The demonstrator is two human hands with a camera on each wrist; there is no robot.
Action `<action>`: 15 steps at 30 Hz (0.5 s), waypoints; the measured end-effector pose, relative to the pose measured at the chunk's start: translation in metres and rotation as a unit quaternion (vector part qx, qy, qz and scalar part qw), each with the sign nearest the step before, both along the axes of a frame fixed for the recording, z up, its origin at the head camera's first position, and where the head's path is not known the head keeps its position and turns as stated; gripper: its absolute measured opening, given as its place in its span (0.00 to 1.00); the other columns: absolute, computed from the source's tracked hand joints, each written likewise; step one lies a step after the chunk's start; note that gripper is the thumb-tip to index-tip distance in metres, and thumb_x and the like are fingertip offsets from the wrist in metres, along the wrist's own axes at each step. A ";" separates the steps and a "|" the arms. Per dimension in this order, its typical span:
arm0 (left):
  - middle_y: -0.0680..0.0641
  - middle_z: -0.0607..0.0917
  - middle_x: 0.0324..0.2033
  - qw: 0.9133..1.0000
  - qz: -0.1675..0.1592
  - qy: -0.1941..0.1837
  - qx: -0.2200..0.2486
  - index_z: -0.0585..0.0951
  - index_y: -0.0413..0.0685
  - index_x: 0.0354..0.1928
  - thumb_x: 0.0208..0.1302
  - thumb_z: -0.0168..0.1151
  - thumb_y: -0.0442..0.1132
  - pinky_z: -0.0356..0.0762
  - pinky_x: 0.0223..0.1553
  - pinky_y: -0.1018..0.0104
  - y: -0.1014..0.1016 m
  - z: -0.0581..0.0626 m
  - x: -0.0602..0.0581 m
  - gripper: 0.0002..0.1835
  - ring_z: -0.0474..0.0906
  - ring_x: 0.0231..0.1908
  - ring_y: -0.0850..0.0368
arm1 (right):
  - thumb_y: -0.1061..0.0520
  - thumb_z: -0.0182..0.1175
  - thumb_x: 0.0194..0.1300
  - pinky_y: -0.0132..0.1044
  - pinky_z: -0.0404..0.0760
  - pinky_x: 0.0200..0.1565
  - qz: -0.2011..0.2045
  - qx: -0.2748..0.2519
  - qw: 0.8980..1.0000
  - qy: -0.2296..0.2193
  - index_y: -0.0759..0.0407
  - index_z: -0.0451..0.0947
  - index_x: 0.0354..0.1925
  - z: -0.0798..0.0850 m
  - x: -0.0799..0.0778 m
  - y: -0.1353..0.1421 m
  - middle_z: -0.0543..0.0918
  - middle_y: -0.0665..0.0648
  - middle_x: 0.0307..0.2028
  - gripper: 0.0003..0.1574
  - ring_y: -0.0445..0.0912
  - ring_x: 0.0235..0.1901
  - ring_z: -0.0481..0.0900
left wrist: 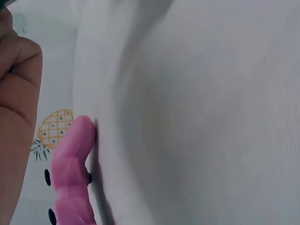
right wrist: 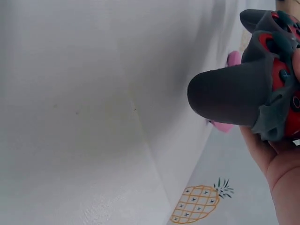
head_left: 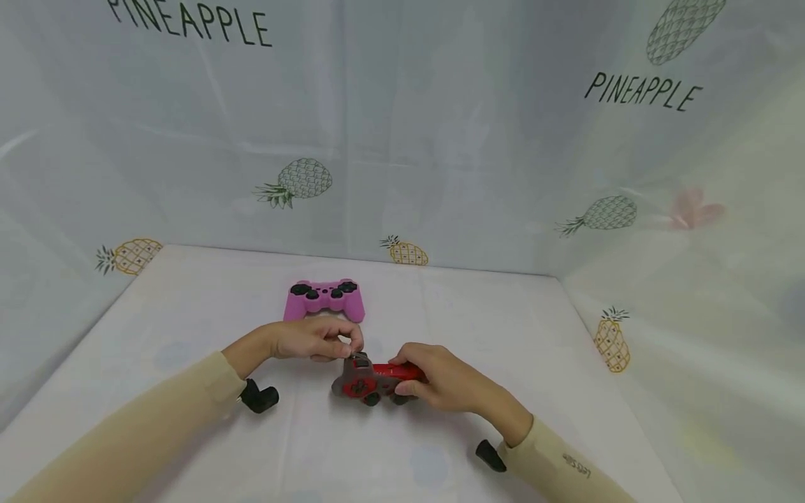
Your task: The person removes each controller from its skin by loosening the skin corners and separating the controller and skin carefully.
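A red game controller [head_left: 388,371] is partly wrapped in a grey rubbery cover [head_left: 342,383], just above the table's middle. Thumb and fingers of my left hand [head_left: 314,339] pinch the cover at the controller's upper left corner. My right hand [head_left: 443,377] grips the right end, where red shell shows bare. In the right wrist view, the grey cover [right wrist: 227,91] sheathes one handle, and its edge is bunched beside the red shell [right wrist: 291,124]. The left wrist view catches only part of my left hand [left wrist: 18,89], its fingertips out of frame.
A pink game controller [head_left: 323,297] lies behind my left hand on the white-covered table [head_left: 490,314]. Pineapple-printed sheeting [head_left: 440,140] hangs behind the table and along its sides. Black pieces [head_left: 259,396] sit at both wrists.
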State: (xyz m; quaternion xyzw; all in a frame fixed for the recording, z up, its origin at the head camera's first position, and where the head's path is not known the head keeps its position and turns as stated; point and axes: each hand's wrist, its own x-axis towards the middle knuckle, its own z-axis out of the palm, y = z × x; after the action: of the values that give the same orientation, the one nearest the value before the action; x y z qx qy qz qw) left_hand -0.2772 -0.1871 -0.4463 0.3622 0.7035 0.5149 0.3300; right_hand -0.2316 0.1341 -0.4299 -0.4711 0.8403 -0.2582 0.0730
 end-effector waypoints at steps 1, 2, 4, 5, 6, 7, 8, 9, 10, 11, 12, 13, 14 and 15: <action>0.50 0.71 0.30 1.000 0.012 0.004 -0.002 0.77 0.42 0.47 0.81 0.58 0.39 0.62 0.25 0.71 -0.001 0.000 0.000 0.07 0.61 0.20 0.61 | 0.48 0.68 0.74 0.29 0.76 0.38 -0.010 0.000 1.000 0.000 0.55 0.78 0.55 0.000 -0.001 -0.001 0.84 0.46 0.45 0.19 0.36 0.36 0.75; 0.50 0.71 0.29 1.000 0.023 0.009 -0.004 0.77 0.43 0.48 0.81 0.58 0.39 0.62 0.25 0.70 -0.003 0.000 0.000 0.06 0.62 0.20 0.61 | 0.49 0.69 0.73 0.30 0.76 0.38 -0.020 0.000 1.000 0.001 0.55 0.78 0.55 0.001 -0.001 -0.002 0.84 0.46 0.45 0.19 0.37 0.36 0.75; 0.50 0.70 0.27 0.999 0.045 0.019 -0.009 0.78 0.44 0.48 0.81 0.59 0.41 0.62 0.26 0.69 -0.005 -0.001 -0.001 0.07 0.63 0.20 0.60 | 0.50 0.70 0.73 0.31 0.76 0.38 -0.035 0.001 0.999 0.004 0.55 0.78 0.55 0.000 -0.004 -0.005 0.85 0.46 0.45 0.18 0.37 0.36 0.76; 0.50 0.70 0.27 0.998 0.054 0.025 -0.013 0.79 0.46 0.48 0.80 0.60 0.41 0.63 0.26 0.69 -0.006 -0.002 -0.001 0.07 0.63 0.20 0.59 | 0.51 0.70 0.73 0.31 0.76 0.38 -0.041 0.001 0.999 0.007 0.55 0.78 0.55 -0.001 -0.005 -0.006 0.85 0.47 0.45 0.18 0.37 0.36 0.76; 0.50 0.70 0.26 0.997 0.063 0.030 -0.019 0.79 0.47 0.49 0.80 0.60 0.42 0.63 0.27 0.69 -0.007 -0.004 -0.001 0.07 0.64 0.20 0.59 | 0.51 0.70 0.73 0.31 0.77 0.39 -0.045 0.002 0.999 0.010 0.55 0.79 0.55 -0.003 -0.006 -0.007 0.85 0.47 0.45 0.18 0.37 0.37 0.76; 0.51 0.69 0.25 0.997 0.071 0.034 -0.024 0.79 0.48 0.49 0.80 0.61 0.43 0.64 0.27 0.69 -0.008 -0.006 -0.001 0.06 0.65 0.21 0.59 | 0.50 0.70 0.73 0.31 0.77 0.39 -0.048 0.006 0.999 0.015 0.55 0.79 0.55 -0.004 -0.007 -0.009 0.85 0.47 0.45 0.18 0.37 0.37 0.76; 0.50 0.70 0.25 0.996 0.080 0.039 -0.027 0.79 0.49 0.48 0.80 0.62 0.43 0.65 0.28 0.69 -0.009 -0.008 0.000 0.06 0.65 0.21 0.58 | 0.50 0.70 0.73 0.31 0.77 0.40 -0.049 0.010 0.999 0.020 0.55 0.79 0.55 -0.005 -0.007 -0.010 0.85 0.48 0.46 0.19 0.37 0.37 0.76; 0.50 0.72 0.25 0.995 0.088 0.046 -0.030 0.79 0.49 0.48 0.79 0.62 0.42 0.65 0.28 0.68 -0.009 -0.010 0.000 0.06 0.67 0.22 0.57 | 0.50 0.70 0.73 0.31 0.77 0.40 -0.051 0.012 0.998 0.023 0.55 0.79 0.55 -0.006 -0.008 -0.012 0.86 0.48 0.46 0.19 0.37 0.38 0.76; 0.50 0.73 0.27 0.993 0.097 0.053 -0.031 0.79 0.49 0.48 0.79 0.63 0.42 0.66 0.29 0.68 -0.010 -0.012 0.001 0.05 0.69 0.22 0.55 | 0.49 0.70 0.73 0.31 0.77 0.40 -0.053 0.014 0.998 0.026 0.56 0.79 0.55 -0.007 -0.008 -0.013 0.86 0.48 0.46 0.19 0.37 0.38 0.77; 0.49 0.76 0.29 0.992 0.105 0.061 -0.031 0.80 0.50 0.48 0.78 0.63 0.42 0.68 0.29 0.68 -0.011 -0.014 0.002 0.05 0.70 0.22 0.52 | 0.49 0.70 0.73 0.31 0.78 0.41 -0.054 0.014 0.998 0.028 0.56 0.79 0.55 -0.008 -0.009 -0.014 0.86 0.48 0.46 0.19 0.38 0.38 0.77; 0.49 0.78 0.32 0.991 0.115 0.069 -0.030 0.80 0.50 0.48 0.78 0.64 0.41 0.69 0.29 0.68 -0.011 -0.015 0.003 0.05 0.72 0.23 0.49 | 0.49 0.70 0.73 0.31 0.78 0.41 -0.055 0.013 0.998 0.029 0.56 0.79 0.55 -0.008 -0.009 -0.015 0.86 0.48 0.46 0.19 0.38 0.38 0.77; 0.48 0.79 0.35 0.989 0.123 0.077 -0.028 0.80 0.51 0.47 0.77 0.65 0.41 0.69 0.29 0.68 -0.011 -0.016 0.004 0.05 0.73 0.24 0.45 | 0.49 0.70 0.73 0.31 0.78 0.41 -0.058 0.012 0.998 0.030 0.56 0.79 0.55 -0.008 -0.008 -0.015 0.86 0.48 0.46 0.19 0.38 0.38 0.77; 0.48 0.81 0.37 0.987 0.130 0.086 -0.027 0.81 0.51 0.47 0.77 0.66 0.41 0.70 0.30 0.68 -0.011 -0.017 0.005 0.04 0.75 0.25 0.41 | 0.50 0.71 0.72 0.32 0.78 0.41 -0.060 0.009 0.998 0.029 0.56 0.79 0.55 -0.009 -0.008 -0.016 0.86 0.48 0.46 0.19 0.38 0.38 0.77; 0.47 0.82 0.39 0.986 0.136 0.096 -0.025 0.81 0.51 0.47 0.76 0.66 0.41 0.71 0.30 0.67 -0.010 -0.017 0.006 0.04 0.76 0.25 0.38 | 0.51 0.71 0.72 0.32 0.78 0.40 -0.062 0.004 0.998 0.029 0.56 0.79 0.54 -0.010 -0.008 -0.016 0.87 0.49 0.45 0.19 0.39 0.37 0.77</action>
State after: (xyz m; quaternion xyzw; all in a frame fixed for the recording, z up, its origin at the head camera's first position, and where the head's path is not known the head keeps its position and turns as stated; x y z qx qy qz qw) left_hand -0.2709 -0.1976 -0.4634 0.3025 0.7873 0.5000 0.1967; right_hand -0.2399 0.1183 -0.4394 -0.4250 0.8708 -0.2448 0.0344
